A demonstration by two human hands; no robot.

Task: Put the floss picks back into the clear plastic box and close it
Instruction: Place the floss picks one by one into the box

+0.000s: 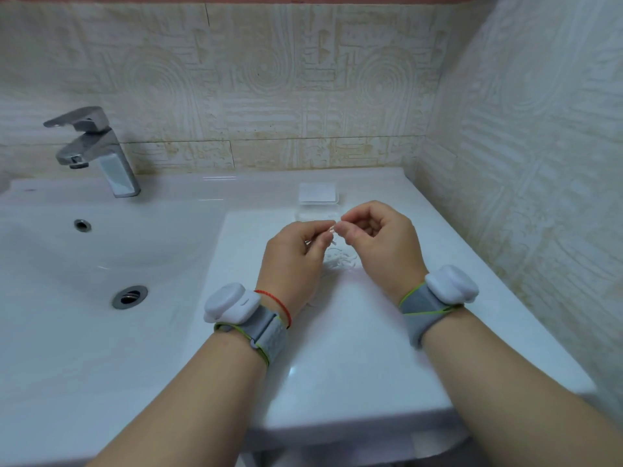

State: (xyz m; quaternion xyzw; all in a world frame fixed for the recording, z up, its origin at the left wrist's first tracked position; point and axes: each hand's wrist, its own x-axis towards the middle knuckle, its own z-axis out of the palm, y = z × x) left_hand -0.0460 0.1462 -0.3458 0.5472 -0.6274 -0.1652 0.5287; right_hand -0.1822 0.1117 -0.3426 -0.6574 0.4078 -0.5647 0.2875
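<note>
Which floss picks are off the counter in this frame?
The floss picks pinched between the left hand and right hand, held up in front of the open clear plastic box. The others lie in a loose pile on the counter below.

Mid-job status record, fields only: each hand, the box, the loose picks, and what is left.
left hand: fingers curled, pinching the held floss picks
right hand: pinching the same bunch from the other side
held count: cannot tell
clear plastic box: open, on the counter just behind the hands
lid: laid back toward the wall
loose floss picks: small pile on the counter under the hands
left to do: held and loose picks into the box, lid shut
</note>
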